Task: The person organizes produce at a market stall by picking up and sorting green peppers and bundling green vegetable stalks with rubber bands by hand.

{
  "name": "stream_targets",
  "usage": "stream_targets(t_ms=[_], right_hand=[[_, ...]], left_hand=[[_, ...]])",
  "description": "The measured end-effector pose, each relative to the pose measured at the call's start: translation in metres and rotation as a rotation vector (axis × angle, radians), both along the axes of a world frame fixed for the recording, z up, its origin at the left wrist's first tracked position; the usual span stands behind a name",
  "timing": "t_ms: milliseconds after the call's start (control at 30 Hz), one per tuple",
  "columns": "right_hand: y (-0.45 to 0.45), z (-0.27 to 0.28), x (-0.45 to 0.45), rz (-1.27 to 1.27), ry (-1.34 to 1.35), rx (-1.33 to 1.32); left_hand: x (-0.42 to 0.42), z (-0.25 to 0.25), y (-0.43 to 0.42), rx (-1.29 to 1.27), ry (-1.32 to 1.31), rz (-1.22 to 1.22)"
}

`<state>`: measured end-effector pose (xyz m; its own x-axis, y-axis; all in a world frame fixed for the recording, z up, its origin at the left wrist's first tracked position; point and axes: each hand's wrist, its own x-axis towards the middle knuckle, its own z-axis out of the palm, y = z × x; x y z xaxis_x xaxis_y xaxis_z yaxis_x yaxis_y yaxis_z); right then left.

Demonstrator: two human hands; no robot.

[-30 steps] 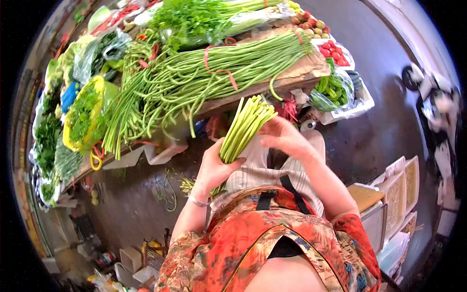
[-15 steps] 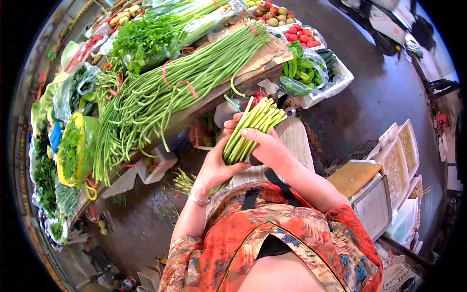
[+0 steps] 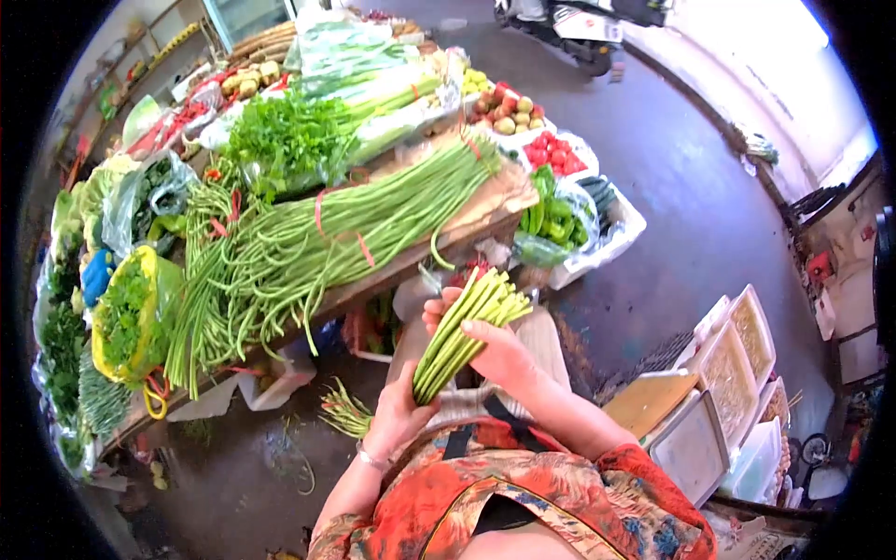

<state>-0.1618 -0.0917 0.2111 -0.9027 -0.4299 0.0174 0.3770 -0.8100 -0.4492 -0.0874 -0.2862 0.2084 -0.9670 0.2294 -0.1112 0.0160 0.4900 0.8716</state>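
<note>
A bunch of thick green vegetable stems point(image 3: 464, 331) lies slantwise in front of my torso, cut ends at the upper right. Its thin, reddish-green tips point(image 3: 345, 411) stick out past my left wrist. My left hand point(image 3: 399, 411), with a bracelet at the wrist, is closed round the lower part of the bunch. Higher up, my right hand point(image 3: 495, 350) cups the stems near the cut ends, its thumb across the front. Some fingertips show on the far side of the bunch; the rest are hidden behind it.
A stall table carries long beans point(image 3: 327, 224), leafy greens point(image 3: 285, 140) and a yellow-edged bag of herbs point(image 3: 135, 317). Green peppers point(image 3: 555, 219) and tomatoes point(image 3: 553, 154) sit at its right end. Stacked white trays point(image 3: 737, 364) stand to my right. A scooter point(image 3: 583, 28) is at the back.
The view has tilted up and shifted, bringing the scooter and wall into sight. Both hands still hold the bunch, which sits slightly lower and further left in view.
</note>
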Motion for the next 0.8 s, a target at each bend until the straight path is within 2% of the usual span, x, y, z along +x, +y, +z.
stream_targets(t_ms=[67,167,200,300,433,800], right_hand=[[0.003,0.006,-0.003,-0.011,0.031,-0.004],[0.004,-0.002,-0.002,-0.005,0.000,-0.046],[0.005,0.014,0.006,-0.065,-0.065,0.047],[0.005,0.025,0.008,-0.094,-0.059,0.065],[0.006,0.004,0.005,-0.069,-0.050,-0.018],[-0.002,-0.012,0.018,0.058,-0.099,0.046]], left_hand=[[-0.001,0.004,-0.001,0.023,-0.065,-0.007],[-0.006,0.016,0.000,0.032,-0.032,0.000],[-0.005,0.012,0.000,0.013,0.005,0.007],[-0.002,0.021,0.003,-0.042,-0.010,0.030],[0.002,0.018,0.004,-0.057,0.000,0.056],[-0.004,0.025,0.010,-0.126,-0.073,0.050]])
